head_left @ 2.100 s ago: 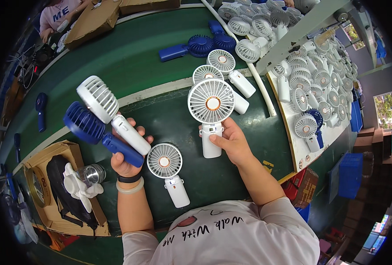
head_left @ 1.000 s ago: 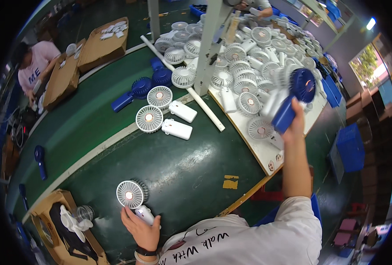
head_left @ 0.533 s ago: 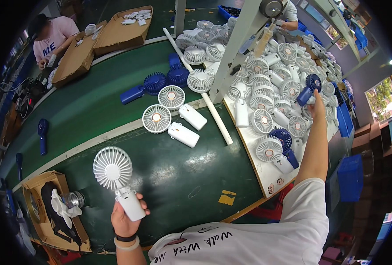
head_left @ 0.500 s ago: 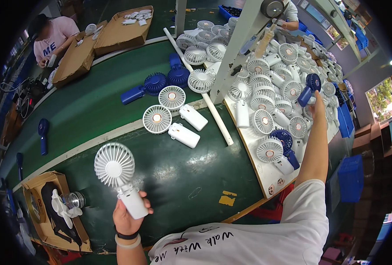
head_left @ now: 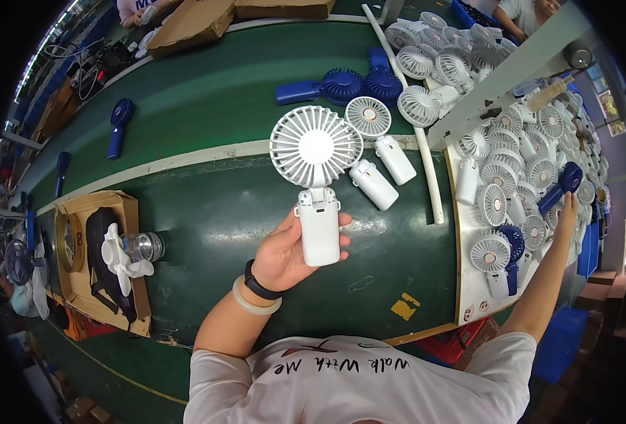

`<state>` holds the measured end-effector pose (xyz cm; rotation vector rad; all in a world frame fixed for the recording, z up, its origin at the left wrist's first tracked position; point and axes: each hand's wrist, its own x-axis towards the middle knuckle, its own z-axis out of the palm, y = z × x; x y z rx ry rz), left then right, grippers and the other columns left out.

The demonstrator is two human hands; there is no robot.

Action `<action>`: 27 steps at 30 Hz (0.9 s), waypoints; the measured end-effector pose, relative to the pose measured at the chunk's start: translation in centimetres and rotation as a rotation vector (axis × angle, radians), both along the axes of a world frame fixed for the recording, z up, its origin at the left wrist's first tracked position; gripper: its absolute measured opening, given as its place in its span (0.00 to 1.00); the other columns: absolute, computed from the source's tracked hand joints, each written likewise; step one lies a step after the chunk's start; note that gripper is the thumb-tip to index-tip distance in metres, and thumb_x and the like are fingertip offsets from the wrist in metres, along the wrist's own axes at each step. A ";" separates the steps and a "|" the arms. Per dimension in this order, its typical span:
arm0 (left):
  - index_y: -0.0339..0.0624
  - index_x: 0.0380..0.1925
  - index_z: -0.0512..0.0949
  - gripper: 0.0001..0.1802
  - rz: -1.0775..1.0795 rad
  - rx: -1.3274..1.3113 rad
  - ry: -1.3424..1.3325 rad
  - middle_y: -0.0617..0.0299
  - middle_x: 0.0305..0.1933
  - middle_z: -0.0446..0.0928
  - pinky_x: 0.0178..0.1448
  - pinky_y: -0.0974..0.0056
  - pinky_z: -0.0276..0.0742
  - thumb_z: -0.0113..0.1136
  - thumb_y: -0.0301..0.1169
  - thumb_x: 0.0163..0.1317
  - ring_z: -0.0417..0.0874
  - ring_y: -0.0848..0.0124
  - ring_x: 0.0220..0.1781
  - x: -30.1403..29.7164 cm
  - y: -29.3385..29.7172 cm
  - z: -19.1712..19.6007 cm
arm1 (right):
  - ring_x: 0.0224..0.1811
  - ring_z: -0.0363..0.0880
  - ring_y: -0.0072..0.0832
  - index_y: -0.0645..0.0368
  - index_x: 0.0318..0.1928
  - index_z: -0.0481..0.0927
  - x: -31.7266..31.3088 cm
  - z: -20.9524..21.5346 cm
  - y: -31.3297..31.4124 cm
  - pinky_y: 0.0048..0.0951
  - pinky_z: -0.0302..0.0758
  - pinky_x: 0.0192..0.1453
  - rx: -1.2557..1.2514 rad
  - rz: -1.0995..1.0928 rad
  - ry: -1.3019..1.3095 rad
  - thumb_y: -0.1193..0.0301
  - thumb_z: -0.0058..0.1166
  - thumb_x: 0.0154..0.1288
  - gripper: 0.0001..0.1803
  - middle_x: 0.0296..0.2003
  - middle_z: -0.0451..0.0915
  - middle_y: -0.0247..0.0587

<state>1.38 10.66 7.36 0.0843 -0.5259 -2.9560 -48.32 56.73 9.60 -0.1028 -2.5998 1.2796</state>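
Note:
My left hand (head_left: 286,247) is wrapped round the handle of a white handheld fan (head_left: 320,233), held upright over the near side of the green bench, its round head facing me. My right arm stretches far right to the fan pile. There my right hand (head_left: 569,206) is at a dark blue handheld fan (head_left: 560,189), apparently touching it; its fingers are too small and hidden to show a grip. Beyond the held fan lie two white fans, one with its head showing (head_left: 368,117) and a bare handle (head_left: 375,185) close by.
White fans (head_left: 500,177) crowd a white board at right, beside a slanted metal post (head_left: 510,74) and a white tube (head_left: 426,162). Blue fans (head_left: 342,86) lie on the belt. A cardboard box (head_left: 140,283) holds a jar (head_left: 145,246) at left. Two other people sit at the far side.
My view has swung left, so the scene shifts right. My left hand has raised the white fan toward the middle. My right hand stays at the blue fan.

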 end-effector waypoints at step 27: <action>0.41 0.61 0.54 0.26 0.462 -0.507 -0.233 0.52 0.54 0.70 0.52 0.60 0.77 0.50 0.29 0.65 0.78 0.63 0.50 0.9 -6.7 -5.6 | 0.45 0.79 0.36 0.57 0.57 0.70 25.7 -2.8 -55.1 0.36 0.76 0.47 0.560 1.372 0.219 0.79 0.50 0.55 0.26 0.48 0.74 0.48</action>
